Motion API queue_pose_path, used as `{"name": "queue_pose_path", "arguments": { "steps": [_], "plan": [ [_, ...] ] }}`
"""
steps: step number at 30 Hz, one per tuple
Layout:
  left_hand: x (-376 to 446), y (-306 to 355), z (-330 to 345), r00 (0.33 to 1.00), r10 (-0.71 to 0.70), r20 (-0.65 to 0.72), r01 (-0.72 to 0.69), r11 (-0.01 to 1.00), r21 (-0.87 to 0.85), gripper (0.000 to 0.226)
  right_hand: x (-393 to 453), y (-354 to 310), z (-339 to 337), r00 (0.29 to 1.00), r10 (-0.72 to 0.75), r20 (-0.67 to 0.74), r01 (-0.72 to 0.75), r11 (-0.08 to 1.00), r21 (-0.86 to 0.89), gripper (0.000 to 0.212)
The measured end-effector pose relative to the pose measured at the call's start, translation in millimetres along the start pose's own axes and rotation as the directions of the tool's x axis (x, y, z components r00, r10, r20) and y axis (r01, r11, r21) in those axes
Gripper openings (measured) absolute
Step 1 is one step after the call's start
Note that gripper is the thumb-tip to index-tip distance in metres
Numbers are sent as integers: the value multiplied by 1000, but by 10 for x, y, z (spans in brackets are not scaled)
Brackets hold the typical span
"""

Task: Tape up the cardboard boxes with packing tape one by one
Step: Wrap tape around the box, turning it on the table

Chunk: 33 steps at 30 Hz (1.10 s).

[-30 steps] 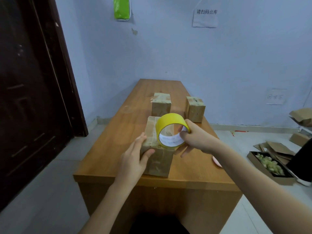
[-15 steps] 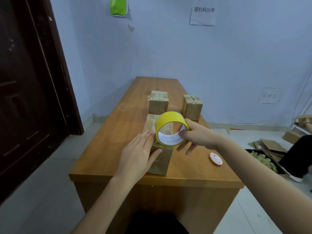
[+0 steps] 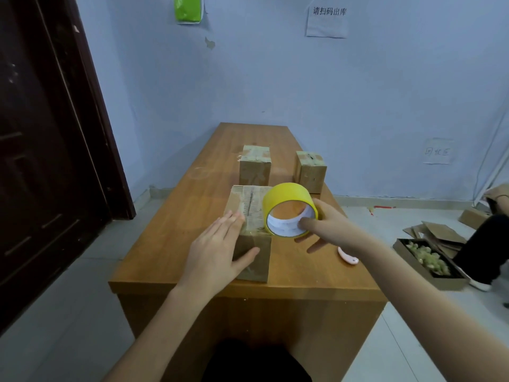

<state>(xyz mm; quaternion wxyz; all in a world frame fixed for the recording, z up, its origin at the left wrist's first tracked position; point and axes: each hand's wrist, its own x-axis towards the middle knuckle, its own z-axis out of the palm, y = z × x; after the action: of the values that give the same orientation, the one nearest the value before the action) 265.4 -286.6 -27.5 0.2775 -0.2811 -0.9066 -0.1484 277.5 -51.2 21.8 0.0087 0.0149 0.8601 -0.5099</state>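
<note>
A cardboard box [image 3: 252, 205] lies near the front edge of the wooden table [image 3: 170, 244], its top seam covered in clear tape. My left hand [image 3: 217, 250] presses flat on the box's near left top, thumb over its front face. My right hand [image 3: 323, 226] grips a yellow tape roll [image 3: 289, 199], thumb inside the core, holding it over the box's right side. Two smaller taped boxes stand further back: one in the middle [image 3: 254, 168], one to the right [image 3: 311, 170].
A small pink cutter [image 3: 347, 256] lies on the table right of my right hand. On the floor at right sit a tray of green pieces [image 3: 424, 260], loose cardboard [image 3: 438, 235] and another person's leg [image 3: 479, 246]. A dark door [image 3: 46, 150] stands left.
My left hand has slid forward along the box top and now lies flat. My right hand has carried the roll a little right and towards me.
</note>
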Motion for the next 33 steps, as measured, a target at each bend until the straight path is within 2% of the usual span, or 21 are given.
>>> {"name": "queue_pose_path", "arguments": {
  "steps": [4, 8, 11, 17, 19, 23, 25, 29, 33],
  "plan": [
    [10, -6, -23, 1000, -8, 6, 8, 1000, -2, 59, -12, 125, 275, 999, 14, -33, -6, 971, 240, 19],
    [27, -17, -22, 1000, 29, -4, -29, 999, 18, 55, -39, 60, 158, 998, -51, -48, 52, 998, 29, 10],
    [40, -39, -35, 999, 32, 7, -32, 999, 6, 55, -55, 53, 98, 997, -59, -46, 57, 998, -31, 5],
    [63, -21, -31, 999, 21, 41, -20, 1000, -24, 60, -215, 468, -20, 993, 80, -85, -90, 990, -111, 5],
    [52, -27, -23, 999, 23, 46, -23, 1000, -2, 65, -226, 552, 78, 989, 127, -71, -135, 984, -113, 4],
    [71, -60, -31, 996, 30, 78, -30, 1000, 5, 79, -147, 568, 306, 990, 128, -59, -127, 992, 15, 9],
    [109, -79, -22, 998, 27, 56, -27, 1000, -9, 75, -137, 597, 354, 990, 131, -45, -131, 991, 15, 13],
    [136, -18, -28, 997, 34, 72, -40, 995, 91, 61, -140, 667, 400, 991, 129, -40, -129, 992, 13, 10],
    [90, 35, 11, 1000, -16, 10, 16, 998, 53, 56, -112, 708, 430, 991, 119, -61, -118, 993, 28, 6]
  ]
}}
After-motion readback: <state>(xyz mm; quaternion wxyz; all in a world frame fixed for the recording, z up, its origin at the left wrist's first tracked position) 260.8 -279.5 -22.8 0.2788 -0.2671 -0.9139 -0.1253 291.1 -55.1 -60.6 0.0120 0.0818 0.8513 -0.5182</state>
